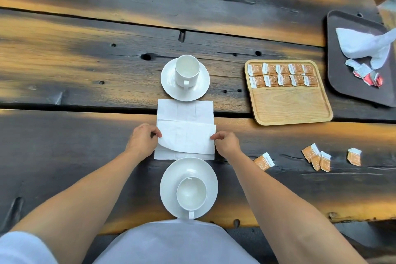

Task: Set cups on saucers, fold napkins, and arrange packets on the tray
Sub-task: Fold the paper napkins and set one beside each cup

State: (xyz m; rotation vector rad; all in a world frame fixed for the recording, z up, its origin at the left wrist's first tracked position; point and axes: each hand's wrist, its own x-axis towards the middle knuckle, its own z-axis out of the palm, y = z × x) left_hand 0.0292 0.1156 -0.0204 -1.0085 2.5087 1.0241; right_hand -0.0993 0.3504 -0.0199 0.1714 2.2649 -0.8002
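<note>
Both hands work the white paper napkin (185,128): the left hand (142,140) pinches the left edge of its raised near flap between thumb and fingers, and the right hand (227,144) pinches the right edge the same way. The flap is folded over toward the napkin's middle, and the rest lies flat on the dark, weathered plank table (85,70). The napkin sits between two place settings. Just beyond its far edge a white ceramic cup (187,69) stands upright on a round white saucer (171,83), handle toward the person. Just in front of its near edge a second white cup (191,193) stands on a second white saucer (169,180), handle also toward the person. To the right lies a pale square wooden tray (289,105), and ten orange-and-white packets (282,75) fill its far half in two rows of five. Five loose orange packets (317,157) lie on the table near the right forearm. At the far right a dark brown tray (342,79) holds a crumpled white napkin (364,45) and some red-and-white packets (368,74).
</note>
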